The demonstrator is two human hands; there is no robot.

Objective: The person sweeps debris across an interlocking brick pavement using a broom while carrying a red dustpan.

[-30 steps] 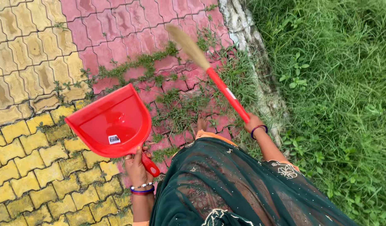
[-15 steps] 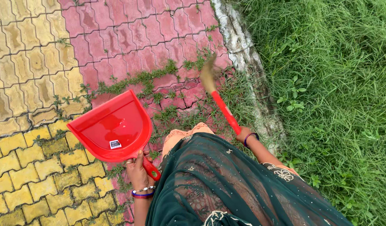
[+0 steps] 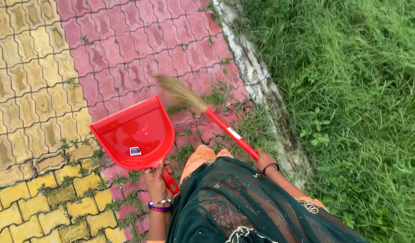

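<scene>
My left hand (image 3: pixel 156 182) grips the red handle of a red plastic dustpan (image 3: pixel 136 133), held level above the paving with a small sticker near its back edge. My right hand (image 3: pixel 263 160) holds the red handle of a short broom (image 3: pixel 225 129). Its straw bristles (image 3: pixel 178 93) point up-left, blurred, just above the dustpan's right rim. Bangles ring both wrists. A dark green patterned scarf (image 3: pixel 243 207) covers my body at the bottom of the view.
Pink interlocking pavers (image 3: pixel 126 45) run down the middle, yellow pavers (image 3: pixel 31 90) lie to the left. Weeds (image 3: pixel 126 211) grow in the joints. A worn stone kerb (image 3: pixel 257 85) separates the paving from tall grass (image 3: pixel 351 90) on the right.
The broom has swung leftward, its bristles now beside the dustpan. The dustpan has shifted right and up in view. The whole scene has slid as I move forward along the paving.
</scene>
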